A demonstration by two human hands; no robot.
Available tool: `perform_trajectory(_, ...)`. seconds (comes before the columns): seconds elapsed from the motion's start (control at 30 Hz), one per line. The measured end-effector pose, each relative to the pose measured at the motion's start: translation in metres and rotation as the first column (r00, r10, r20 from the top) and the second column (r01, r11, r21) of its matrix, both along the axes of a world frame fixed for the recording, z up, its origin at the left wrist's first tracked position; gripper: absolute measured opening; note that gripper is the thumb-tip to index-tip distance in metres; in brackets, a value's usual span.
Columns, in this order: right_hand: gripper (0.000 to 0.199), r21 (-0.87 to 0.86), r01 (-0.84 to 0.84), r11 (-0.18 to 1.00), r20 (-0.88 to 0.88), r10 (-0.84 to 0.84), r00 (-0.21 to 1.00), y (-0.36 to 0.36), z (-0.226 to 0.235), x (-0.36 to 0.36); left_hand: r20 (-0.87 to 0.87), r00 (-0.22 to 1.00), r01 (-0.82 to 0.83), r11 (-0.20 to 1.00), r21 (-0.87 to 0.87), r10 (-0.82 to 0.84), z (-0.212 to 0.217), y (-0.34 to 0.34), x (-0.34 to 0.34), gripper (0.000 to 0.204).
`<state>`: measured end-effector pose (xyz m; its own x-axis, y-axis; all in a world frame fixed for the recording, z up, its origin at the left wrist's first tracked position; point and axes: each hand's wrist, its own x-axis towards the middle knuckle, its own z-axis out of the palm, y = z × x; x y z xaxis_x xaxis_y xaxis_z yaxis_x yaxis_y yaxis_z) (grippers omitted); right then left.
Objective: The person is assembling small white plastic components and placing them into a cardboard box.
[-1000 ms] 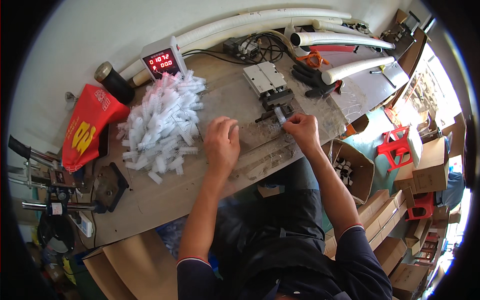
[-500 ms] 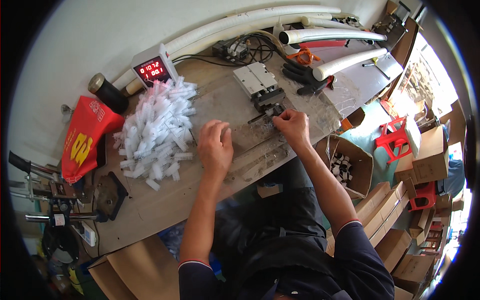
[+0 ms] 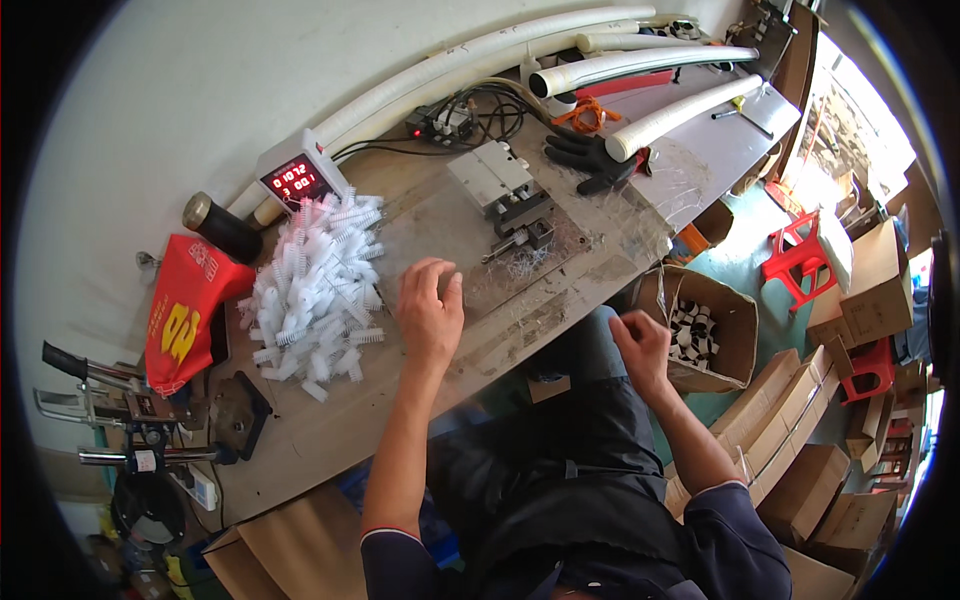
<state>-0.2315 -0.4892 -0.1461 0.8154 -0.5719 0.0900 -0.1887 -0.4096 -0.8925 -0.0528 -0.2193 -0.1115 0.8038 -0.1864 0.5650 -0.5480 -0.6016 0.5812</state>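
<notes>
The left hand [image 3: 430, 315], fingers spread and empty, hovers just right of the white comb-like plastic pieces [image 3: 315, 285]; they look light, stiff, best pinched at the spine. The right hand [image 3: 640, 345] is loosely curled; I cannot tell if it holds something.

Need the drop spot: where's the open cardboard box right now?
In the head view, the open cardboard box sits low on the person's right, just beyond the workbench edge, beside the right hand and near the red stool.

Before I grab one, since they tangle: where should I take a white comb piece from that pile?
Take a loose piece at the near edge of the white pile, probably by its solid spine, coming from the left hand side; edge pieces lie flat and apart, while the bristled teeth interlock.
</notes>
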Motion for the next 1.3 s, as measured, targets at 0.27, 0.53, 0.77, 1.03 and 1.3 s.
perform_trajectory(0.27,0.101,-0.264,-0.261,0.928,-0.591,0.058,0.805,-0.020,-0.072,-0.046,0.015,0.999,0.047,0.966,0.254,-0.052,0.012,-0.048,0.006,0.028)
perform_trajectory(0.53,0.109,-0.234,-0.292,0.927,-0.683,0.058,0.728,-0.032,-0.073,-0.014,0.112,0.986,0.082,0.939,0.334,-0.126,0.005,-0.051,0.013,0.018)
perform_trajectory(0.77,0.105,-0.257,-0.181,0.949,-0.563,0.005,0.827,-0.035,-0.096,-0.028,0.254,0.962,0.004,0.933,0.360,-0.103,0.007,-0.020,-0.020,0.013)
perform_trajectory(1.03,0.098,-0.204,-0.113,0.972,-0.534,-0.015,0.845,-0.032,-0.094,-0.027,0.313,0.950,-0.025,0.991,0.133,-0.018,0.002,-0.006,-0.044,0.012)
perform_trajectory(1.3,0.086,-0.146,-0.038,0.989,-0.499,-0.041,0.866,-0.035,-0.098,-0.028,0.287,0.958,-0.037,0.994,0.099,0.007,0.000,0.006,-0.052,0.011)
